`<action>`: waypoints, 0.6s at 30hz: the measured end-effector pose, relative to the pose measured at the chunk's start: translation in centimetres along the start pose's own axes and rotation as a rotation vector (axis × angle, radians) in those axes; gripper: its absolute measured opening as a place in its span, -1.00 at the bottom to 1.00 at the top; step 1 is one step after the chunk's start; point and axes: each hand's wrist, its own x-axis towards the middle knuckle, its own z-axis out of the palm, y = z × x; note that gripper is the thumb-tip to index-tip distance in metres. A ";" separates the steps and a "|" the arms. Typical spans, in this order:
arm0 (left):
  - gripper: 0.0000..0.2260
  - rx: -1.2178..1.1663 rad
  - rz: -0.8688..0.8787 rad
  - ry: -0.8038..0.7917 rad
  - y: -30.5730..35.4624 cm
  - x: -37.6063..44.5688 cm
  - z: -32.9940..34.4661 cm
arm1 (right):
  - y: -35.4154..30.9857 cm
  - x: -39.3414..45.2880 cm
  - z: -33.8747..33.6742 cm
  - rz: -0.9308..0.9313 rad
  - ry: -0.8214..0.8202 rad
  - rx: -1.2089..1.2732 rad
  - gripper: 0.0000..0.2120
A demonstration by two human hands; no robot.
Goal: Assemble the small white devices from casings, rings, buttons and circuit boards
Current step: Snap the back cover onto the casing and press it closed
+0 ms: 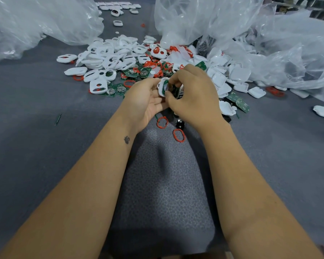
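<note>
White casing (160, 86) with a green circuit board (165, 88) in it sits tilted between both hands above the table (36, 118). The left hand (146, 101) cradles it on loosely bent fingers, while the right hand (193, 94) pinches fingertips (169, 94) onto the board. Beyond lie heaped casings (108, 58), red rings (162, 122) and plastic bags (204, 17).

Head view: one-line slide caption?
Both hands fit a green circuit board into a white casing before piled parts.
</note>
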 end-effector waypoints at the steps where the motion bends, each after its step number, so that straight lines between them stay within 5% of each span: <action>1: -0.77 -0.003 0.001 0.002 0.0 0.0 0.0 | 0.0 0.0 0.1 0.001 0.003 0.004 -0.85; 13: -0.86 0.091 0.132 -0.013 -0.3 0.1 -0.6 | -0.2 -0.2 0.3 0.072 -0.002 0.308 -0.82; 18: -0.88 0.014 0.155 0.118 0.1 0.3 -0.8 | 0.4 0.2 -0.4 0.388 0.218 0.604 -0.71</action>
